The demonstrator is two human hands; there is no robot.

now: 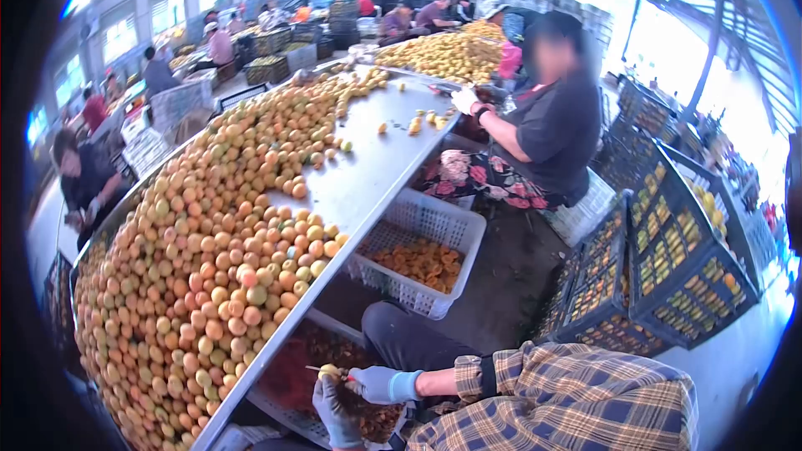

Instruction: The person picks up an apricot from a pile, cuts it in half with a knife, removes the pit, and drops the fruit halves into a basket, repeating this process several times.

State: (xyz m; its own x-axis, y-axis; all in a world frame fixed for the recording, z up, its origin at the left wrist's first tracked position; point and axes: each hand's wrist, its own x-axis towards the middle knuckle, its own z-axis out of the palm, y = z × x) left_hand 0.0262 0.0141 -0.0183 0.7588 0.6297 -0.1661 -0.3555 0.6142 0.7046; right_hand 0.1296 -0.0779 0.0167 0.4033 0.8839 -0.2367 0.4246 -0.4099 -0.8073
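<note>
My left hand (336,414), in a grey-blue glove, is closed around a small yellowish apricot (329,372) at the bottom of the view. My right hand (383,385), in a blue glove, grips a small knife (348,379) with a red handle. Its thin blade crosses at the apricot; whether it is cutting in cannot be seen. Below both hands sits a crate (347,336) with dark reddish-brown scraps in it. Beside them, a big heap of apricots (217,276) covers the metal table (368,129).
A white basket (468,263) of orange fruit pieces stands under the table edge. A co-worker (543,117) sits farther along, gloved hands over the table. Dark crates of fruit (685,259) are stacked at right. Other people work at tables behind.
</note>
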